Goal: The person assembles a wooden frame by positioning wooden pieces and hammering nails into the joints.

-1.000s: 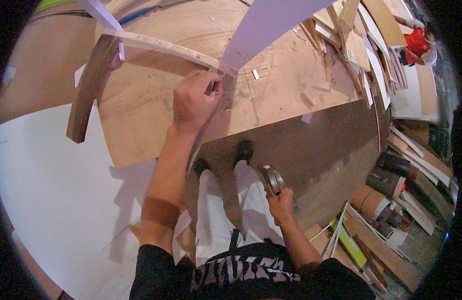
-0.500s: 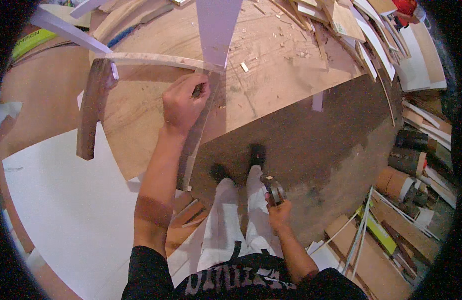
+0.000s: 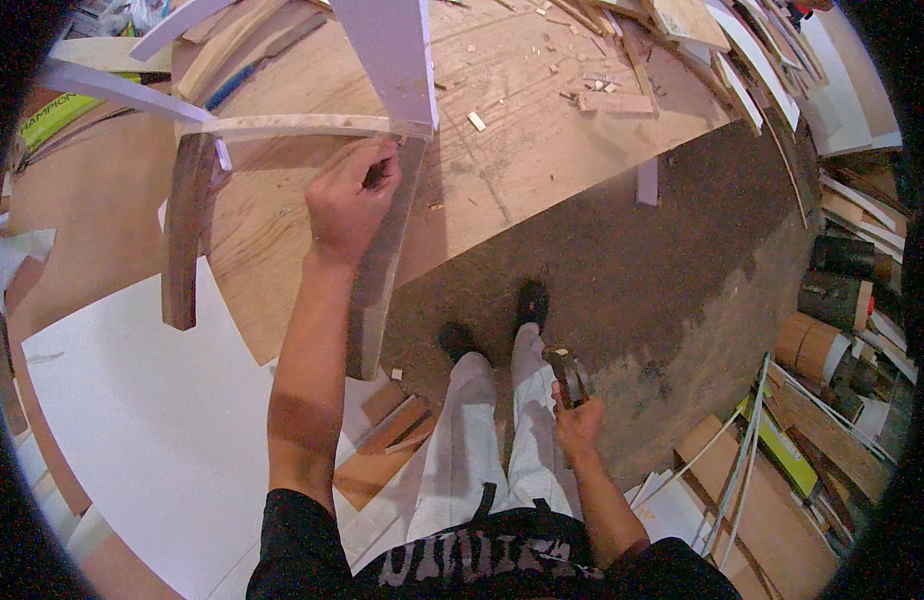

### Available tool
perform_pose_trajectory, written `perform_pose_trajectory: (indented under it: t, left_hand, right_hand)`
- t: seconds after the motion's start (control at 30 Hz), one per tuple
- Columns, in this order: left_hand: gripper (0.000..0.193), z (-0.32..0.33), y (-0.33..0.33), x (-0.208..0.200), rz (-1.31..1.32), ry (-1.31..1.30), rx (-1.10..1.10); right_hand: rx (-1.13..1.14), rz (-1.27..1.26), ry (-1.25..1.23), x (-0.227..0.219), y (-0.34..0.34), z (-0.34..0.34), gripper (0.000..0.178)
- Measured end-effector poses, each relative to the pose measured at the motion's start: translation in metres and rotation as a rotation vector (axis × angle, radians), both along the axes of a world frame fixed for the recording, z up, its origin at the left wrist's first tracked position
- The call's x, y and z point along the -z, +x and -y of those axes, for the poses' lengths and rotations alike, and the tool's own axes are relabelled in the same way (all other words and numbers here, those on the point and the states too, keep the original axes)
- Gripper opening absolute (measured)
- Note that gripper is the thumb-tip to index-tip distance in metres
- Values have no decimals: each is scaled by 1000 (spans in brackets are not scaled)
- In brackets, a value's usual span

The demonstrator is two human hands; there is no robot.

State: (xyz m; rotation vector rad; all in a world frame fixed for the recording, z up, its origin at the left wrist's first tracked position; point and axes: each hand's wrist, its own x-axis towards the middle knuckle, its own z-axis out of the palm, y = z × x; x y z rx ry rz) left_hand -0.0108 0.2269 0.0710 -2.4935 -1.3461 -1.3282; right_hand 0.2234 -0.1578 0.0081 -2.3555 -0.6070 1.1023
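My left hand [image 3: 350,205] is closed, its fingertips pressed together at the corner of a wooden frame. Whatever they pinch there is too small or hidden to tell. From that corner a dark wooden leg [image 3: 372,300] slopes down beside my forearm. A pale curved rail [image 3: 292,125] joins it to a second dark leg [image 3: 184,240] on the left. Light purple boards [image 3: 394,60] run from the frame toward the far side. Low by my thigh, my right hand [image 3: 580,418] grips a dark tool [image 3: 572,375] with a shiny curved metal part; its exact kind is unclear.
The frame is over a wooden work surface [image 3: 502,170] scattered with chips and offcuts. Wood strips [image 3: 722,60] pile up at far right. A white sheet [image 3: 142,430] lies at left. Rolls [image 3: 814,348], boards and a yellow-green strip [image 3: 782,445] crowd the right side.
The view has shifted slightly, and the frame sits a little differently in it. My left hand stays closed at the frame's corner; my right hand still holds the dark tool low.
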Motion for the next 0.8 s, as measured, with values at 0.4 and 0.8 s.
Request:
perform_pose_trajectory:
  t: [0.4, 0.8]
  left_hand:
    - [20, -13, -9, -11, -53, 25, 127]
    - [20, -19, -12, -14, -171, 9, 191]
  right_hand:
    - [3, 86, -12, -15, -1, -15, 37]
    - [5, 16, 224, 7, -1, -2, 32]
